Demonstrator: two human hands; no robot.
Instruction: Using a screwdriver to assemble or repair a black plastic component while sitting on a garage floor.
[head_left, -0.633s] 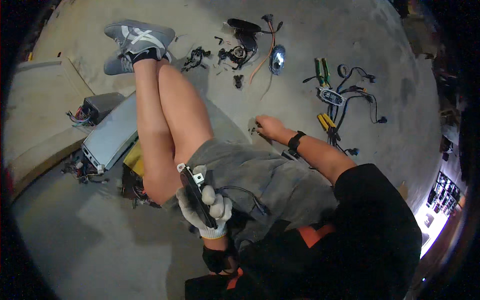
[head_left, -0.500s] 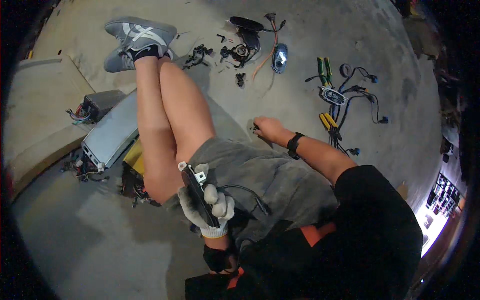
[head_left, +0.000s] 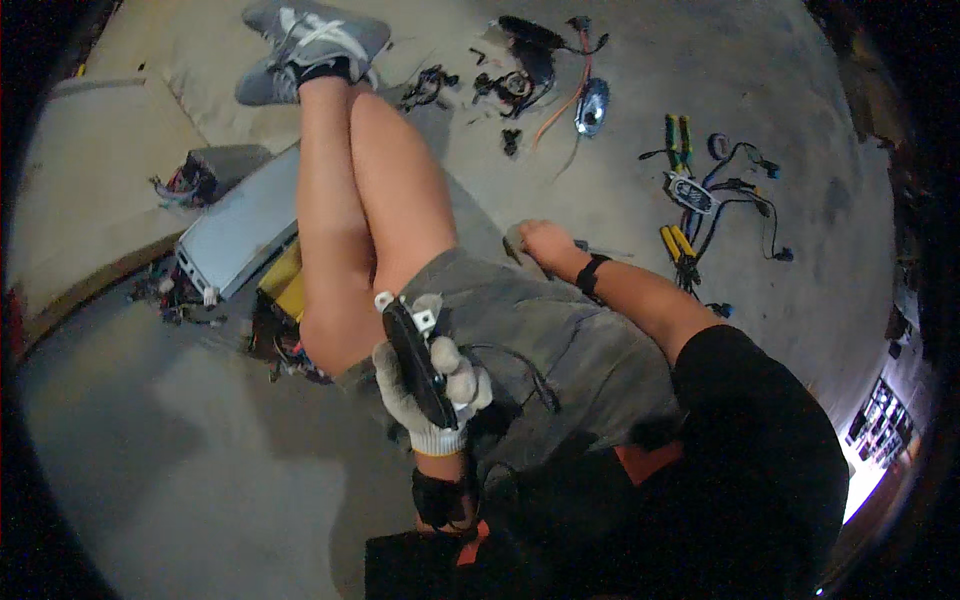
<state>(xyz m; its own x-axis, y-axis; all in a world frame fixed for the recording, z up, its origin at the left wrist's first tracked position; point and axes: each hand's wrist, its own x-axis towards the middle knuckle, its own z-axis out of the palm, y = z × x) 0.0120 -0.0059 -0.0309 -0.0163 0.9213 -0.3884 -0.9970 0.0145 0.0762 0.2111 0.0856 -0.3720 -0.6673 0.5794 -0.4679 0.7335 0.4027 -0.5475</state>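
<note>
Here, closest to you, your gloved left hand (head_left: pixel 404 400) is wrapped around a black oblong part (head_left: pixel 413 355), its fingers folded over one long edge. The part is held up at a slant over your lap, and pale metal tabs (head_left: pixel 425 320) stick out near its upper end. Just beside it, a dark cable (head_left: pixel 545 388) lies across your grey shorts (head_left: pixel 480 290).

Past the shorts, your bare right hand (head_left: pixel 545 247) is down at the concrete floor (head_left: pixel 610 200) with its fingers curled; you cannot tell from this view whether they pinch anything. A black band (head_left: pixel 592 272) circles that wrist.

On the far side of your legs sit a yellow piece (head_left: pixel 285 285), a flat silvery box (head_left: pixel 240 235) and, beyond it, a grey unit trailing coloured wires (head_left: pixel 180 188).

Farther out on the right you have yellow-handled pliers (head_left: pixel 677 242), an oval display unit (head_left: pixel 690 194) among black cables, green-handled pliers (head_left: pixel 679 145) and a roll of tape (head_left: pixel 718 146). Farthest off lie a glossy oval piece (head_left: pixel 592 107), an orange wire and a cluster of black parts (head_left: pixel 515 90), well apart from your shoes (head_left: pixel 315 45).
</note>
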